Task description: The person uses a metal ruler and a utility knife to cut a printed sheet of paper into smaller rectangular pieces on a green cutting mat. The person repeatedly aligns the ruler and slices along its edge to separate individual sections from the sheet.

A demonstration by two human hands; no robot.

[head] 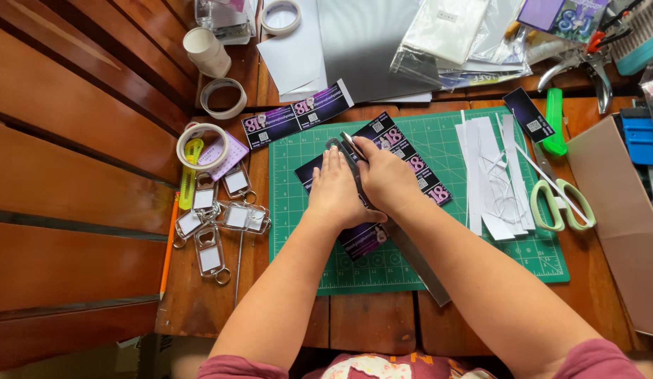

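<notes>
A: Card sheet [403, 158], the dark printed one, is lying on the green mat [481, 270] in the middle of the table, and both hands are working on it. What is each doing?

B: The left hand [333, 193] is pressing flat, fingers spread, on the steel ruler [419, 263] that is running slantwise over the sheet. The right hand [386, 179] is clenching a small knife [352, 145], its tip sitting right against the ruler's edge.

A: How should that cut be going?

B: I would judge it is going best with the left hand bearing down hard so the ruler is not slipping, fingertips staying back from the edge, and the blade running along the steel in light passes.

A: And round about?

B: Clear key tags [217, 221] are lying left of the mat, white offcuts [491, 172] and green scissors [561, 203] right of the hands. Farther off, tape rolls [223, 98] are sitting at the left and another printed strip [298, 114] is lying beyond the mat
</notes>
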